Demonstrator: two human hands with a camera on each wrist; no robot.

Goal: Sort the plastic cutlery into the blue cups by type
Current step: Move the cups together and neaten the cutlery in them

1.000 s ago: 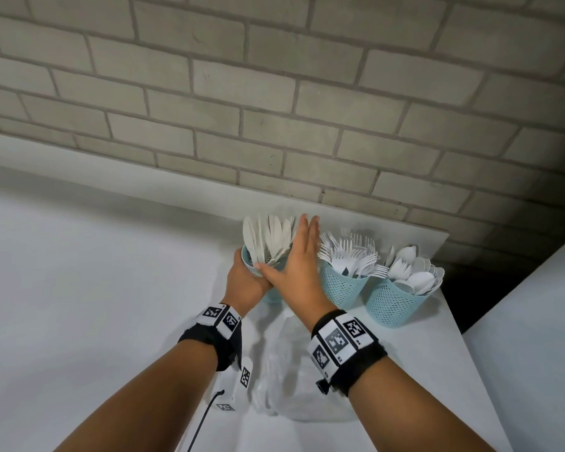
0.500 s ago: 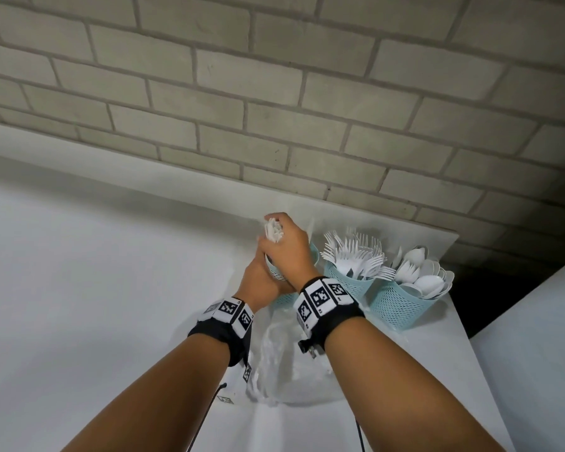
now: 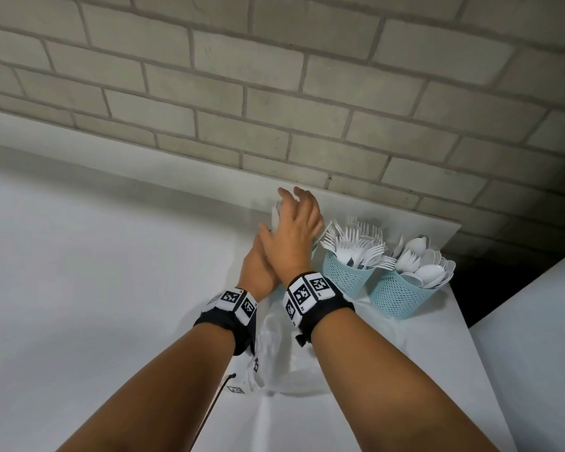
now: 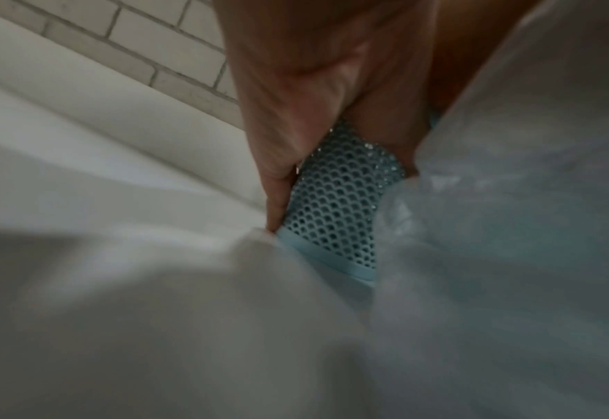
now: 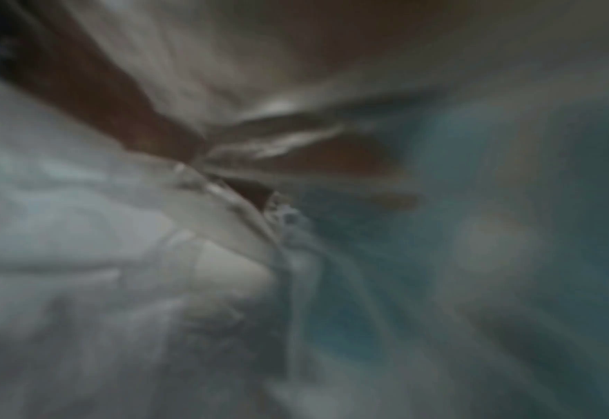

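My left hand (image 3: 258,270) grips the leftmost blue mesh cup (image 4: 335,212) low on its side, thumb and fingers curled round it. In the head view that cup is hidden behind my right hand (image 3: 294,230), which lies against the white knives (image 3: 275,215) standing in it, fingers fairly straight and pointing at the wall. To the right stand a blue cup (image 3: 348,278) full of forks (image 3: 356,246) and another blue cup (image 3: 402,298) full of spoons (image 3: 421,265). The right wrist view is a blur.
A crumpled clear plastic bag (image 3: 274,357) lies on the white table (image 3: 421,360) just below my wrists. A brick wall (image 3: 274,93) rises close behind the cups. A dark gap (image 3: 503,288) separates the table from another white surface (image 3: 542,353) at the right.
My right hand, clenched round the tops of the knives half a second ago, has loosened and its fingers have straightened. My left hand has kept its hold on the cup.
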